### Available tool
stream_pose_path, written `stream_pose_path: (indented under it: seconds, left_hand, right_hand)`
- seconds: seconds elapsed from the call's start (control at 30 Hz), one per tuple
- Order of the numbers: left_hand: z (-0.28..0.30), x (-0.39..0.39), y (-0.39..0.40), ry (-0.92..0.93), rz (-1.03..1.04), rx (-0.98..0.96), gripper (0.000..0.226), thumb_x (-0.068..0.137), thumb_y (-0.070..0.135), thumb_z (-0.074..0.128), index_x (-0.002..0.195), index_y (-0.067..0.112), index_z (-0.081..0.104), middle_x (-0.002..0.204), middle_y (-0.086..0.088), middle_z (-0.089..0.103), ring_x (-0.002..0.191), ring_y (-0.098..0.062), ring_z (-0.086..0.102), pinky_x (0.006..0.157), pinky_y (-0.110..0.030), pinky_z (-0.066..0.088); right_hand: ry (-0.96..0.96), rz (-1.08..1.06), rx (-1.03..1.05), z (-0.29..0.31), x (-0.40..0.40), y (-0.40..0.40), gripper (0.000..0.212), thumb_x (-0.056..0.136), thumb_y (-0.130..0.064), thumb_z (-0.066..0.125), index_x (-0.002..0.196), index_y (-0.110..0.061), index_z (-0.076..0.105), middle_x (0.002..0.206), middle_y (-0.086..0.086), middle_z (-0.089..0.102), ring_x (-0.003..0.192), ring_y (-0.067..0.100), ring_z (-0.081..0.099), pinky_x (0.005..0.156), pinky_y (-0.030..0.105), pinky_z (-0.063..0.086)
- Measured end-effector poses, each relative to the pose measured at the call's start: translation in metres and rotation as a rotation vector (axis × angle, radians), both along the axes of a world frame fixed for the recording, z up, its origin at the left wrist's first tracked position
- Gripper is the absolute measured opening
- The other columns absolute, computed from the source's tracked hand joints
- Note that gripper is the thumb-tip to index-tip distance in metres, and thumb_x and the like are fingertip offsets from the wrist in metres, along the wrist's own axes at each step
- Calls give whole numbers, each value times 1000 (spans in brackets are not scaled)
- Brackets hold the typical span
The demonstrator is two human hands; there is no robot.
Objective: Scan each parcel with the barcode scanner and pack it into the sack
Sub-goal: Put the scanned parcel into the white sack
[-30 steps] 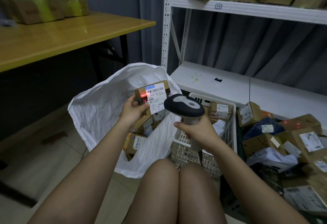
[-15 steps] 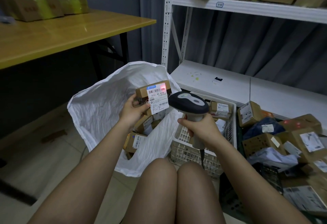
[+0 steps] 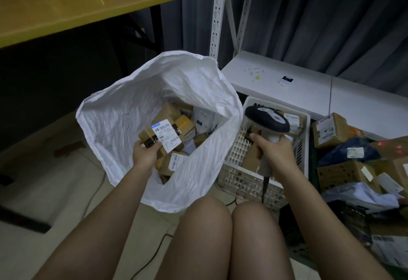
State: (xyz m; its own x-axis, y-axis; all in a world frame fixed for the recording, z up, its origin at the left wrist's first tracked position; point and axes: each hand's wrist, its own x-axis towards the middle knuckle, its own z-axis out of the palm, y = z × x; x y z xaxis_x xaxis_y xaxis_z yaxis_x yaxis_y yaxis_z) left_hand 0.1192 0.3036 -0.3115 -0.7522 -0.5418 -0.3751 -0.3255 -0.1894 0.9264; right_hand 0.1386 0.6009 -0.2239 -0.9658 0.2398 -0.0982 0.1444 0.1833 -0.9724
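My left hand grips a small brown cardboard parcel with a white barcode label, held inside the open mouth of the white sack. Several other labelled parcels lie in the sack below it. My right hand grips the handle of the dark-headed barcode scanner, held over the white plastic crate to the right of the sack. The scanner's cable hangs down beside my knee.
A pile of parcels and mailers fills the right side beside the crate. A yellow table stands at the upper left, a white metal shelf behind the crate. My knees are at the bottom centre.
My left hand has lowered the parcel from in front of the scanner down into the sack. The scanner has swung to the right, over the crate. The view has tilted downward.
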Motion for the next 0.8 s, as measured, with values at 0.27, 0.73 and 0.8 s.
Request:
stream_pose_path:
  seconds: [0.27,0.73,0.8]
  left_hand:
    - [-17,-93,37,-4,-392,-151,47,93,14,63,137,9,47,128,-3,56,113,-26,59,91,-36,54]
    - [58,-59,123,472,-508,-485,19,97,16,52,115,17,58,100,0,56,78,1,53,71,-14,48]
    - [72,-50,148,501,-593,-482,19,97,16,52,115,18,58,97,3,55,76,0,51,69,-13,46]
  right_hand:
    - [-90,-101,6,-45,-38,27,31,89,-19,69,68,-5,50,59,17,49,40,13,46,40,20,40]
    - [-183,-150,-27,-76,-26,76,32,91,-21,68,66,-10,51,54,7,54,50,19,53,58,35,47]
    - [-190,-185,-69,-76,-17,82,29,90,-18,68,68,-12,50,55,5,52,49,19,51,56,34,46]
